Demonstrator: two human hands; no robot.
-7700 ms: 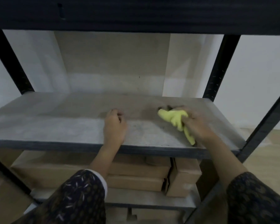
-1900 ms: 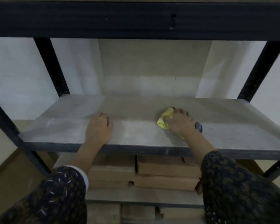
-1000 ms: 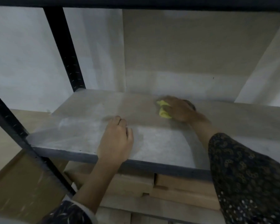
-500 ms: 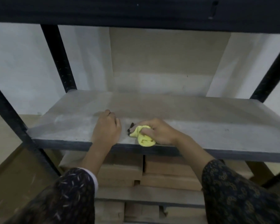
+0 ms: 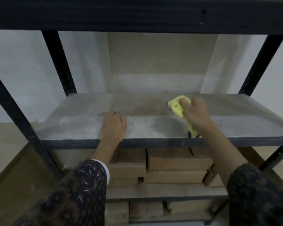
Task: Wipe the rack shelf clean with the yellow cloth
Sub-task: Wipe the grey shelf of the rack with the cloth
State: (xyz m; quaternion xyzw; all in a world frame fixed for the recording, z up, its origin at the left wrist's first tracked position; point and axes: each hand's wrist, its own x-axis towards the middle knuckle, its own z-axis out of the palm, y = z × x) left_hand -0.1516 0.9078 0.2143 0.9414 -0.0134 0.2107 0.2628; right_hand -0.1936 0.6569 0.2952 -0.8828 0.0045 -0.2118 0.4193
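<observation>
The grey rack shelf [image 5: 82,118] spans the middle of the head view, dusty and streaked. My right hand [image 5: 196,113] grips the bunched yellow cloth [image 5: 177,107] on the shelf right of centre; a tail of the cloth trails back under my wrist to the front edge. The hand and cloth are motion-blurred. My left hand [image 5: 113,126] rests on the shelf near its front edge, left of centre, with its fingers curled under and nothing in it.
Black metal uprights [image 5: 59,62] stand at the shelf's corners and a black beam [image 5: 137,13] runs overhead. Several cardboard boxes [image 5: 175,167] are stacked on the lower shelves. A pale wall lies behind the rack.
My right hand has swept the cloth from the front edge near my left hand toward the back right of the shelf. My left hand has stayed in place.
</observation>
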